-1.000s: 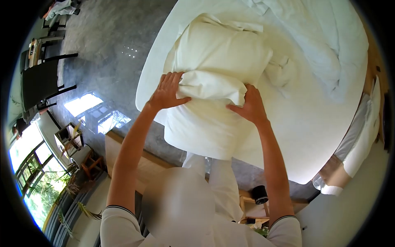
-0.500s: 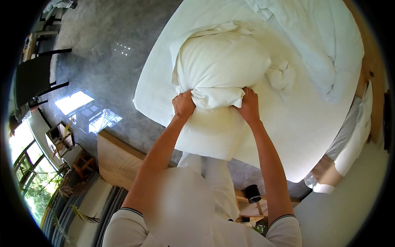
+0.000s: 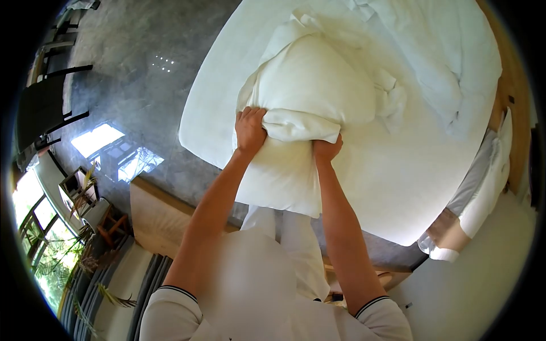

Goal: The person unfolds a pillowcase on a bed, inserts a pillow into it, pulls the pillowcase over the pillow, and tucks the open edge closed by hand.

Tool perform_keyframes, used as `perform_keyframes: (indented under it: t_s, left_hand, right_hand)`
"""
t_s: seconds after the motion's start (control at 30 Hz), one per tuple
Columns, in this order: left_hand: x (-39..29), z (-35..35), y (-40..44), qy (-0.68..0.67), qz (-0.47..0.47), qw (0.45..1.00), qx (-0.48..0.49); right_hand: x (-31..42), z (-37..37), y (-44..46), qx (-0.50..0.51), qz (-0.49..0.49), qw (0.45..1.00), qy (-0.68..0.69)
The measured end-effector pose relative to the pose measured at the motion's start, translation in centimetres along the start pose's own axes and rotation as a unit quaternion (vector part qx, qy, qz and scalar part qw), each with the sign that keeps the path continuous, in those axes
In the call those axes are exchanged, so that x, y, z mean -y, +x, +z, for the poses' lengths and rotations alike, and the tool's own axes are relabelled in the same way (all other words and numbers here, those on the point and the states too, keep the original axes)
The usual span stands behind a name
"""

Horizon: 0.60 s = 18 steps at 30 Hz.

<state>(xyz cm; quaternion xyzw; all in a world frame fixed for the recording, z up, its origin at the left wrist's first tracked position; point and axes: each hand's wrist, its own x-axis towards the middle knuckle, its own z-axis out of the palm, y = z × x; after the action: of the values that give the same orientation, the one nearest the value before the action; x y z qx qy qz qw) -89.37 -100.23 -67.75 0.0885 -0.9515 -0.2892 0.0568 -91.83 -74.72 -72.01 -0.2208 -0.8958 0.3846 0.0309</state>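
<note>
A plump white pillow (image 3: 278,179) lies on the bed's near side, partly inside a loose white pillowcase (image 3: 310,85). The case's edge is turned back in a thick fold (image 3: 301,125) across the pillow. At the left end of that fold, my left hand (image 3: 251,129) is closed with its fingers curled over the fabric. My right hand (image 3: 328,148) is closed at the right end, beneath the fold and against the pillow's side; some of its fingers are hidden under the cloth.
The bed (image 3: 398,182) has a white sheet, with a rumpled duvet (image 3: 421,68) at the upper right. A wooden headboard (image 3: 509,85) runs along the right. Grey concrete floor (image 3: 142,34) and a dark chair (image 3: 40,108) lie to the left. A wooden panel (image 3: 162,216) stands lower left.
My right hand has moved inward and down, from the fold's right corner to beneath it. My left hand has shifted slightly up and left. The pillowcase's far part now stretches farther away.
</note>
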Motion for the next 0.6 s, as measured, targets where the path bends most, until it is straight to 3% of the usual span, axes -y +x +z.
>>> perform_keyframes:
  t_s: [0.07,0.1,0.17,0.2,0.27,0.33,0.4,0.43,0.47,0.53,0.6]
  left_hand:
    - [1.4,2.2,-1.6,-0.006,-0.096,0.995,0.014]
    - [0.5,2.0,-1.9,-0.006,-0.100,0.995,0.010]
    - [-1.9,1.2,-2.5,0.026,-0.312,0.946,0.083]
    - [-2.0,1.6,-2.6,0.028,-0.312,0.946,0.084]
    - [-1.9,2.7,-3.5,-0.029,-0.398,0.915,0.056]
    - [-1.4,2.6,-2.7,-0.016,-0.399,0.913,0.087]
    - [-1.4,1.6,-1.6,0.027,-0.244,0.961,0.126]
    - [-0.9,1.1,-1.3,0.013,-0.042,0.999,-0.014]
    - [-1.0,0.3,-0.8,0.012,-0.043,0.999,-0.011]
    - [-1.2,-0.8,1.1,0.028,0.066,0.995,0.064]
    - [-0.5,0.9,0.8,0.012,0.040,0.998,0.048]
  right_hand:
    - [0.6,-1.1,1.1,0.059,-0.062,0.993,-0.086]
    - [1.0,-2.0,1.9,0.061,-0.067,0.992,-0.086]
    - [2.1,-4.1,3.8,0.190,-0.190,0.963,-0.028]
    - [2.6,-4.5,4.5,0.191,-0.188,0.963,-0.027]
    - [3.0,-5.0,6.1,0.202,-0.317,0.919,-0.120]
    - [1.6,-4.7,6.4,0.199,-0.307,0.924,-0.115]
    - [-1.9,-3.5,4.2,0.155,-0.178,0.971,0.036]
    - [-3.6,-2.7,2.7,0.168,-0.092,0.981,0.032]
    - [-4.5,-2.6,1.4,0.168,-0.089,0.981,0.030]
    - [-4.4,-2.4,-0.5,0.053,-0.120,0.991,-0.023]
    - [-3.0,-2.9,-0.3,0.066,-0.073,0.995,0.037]
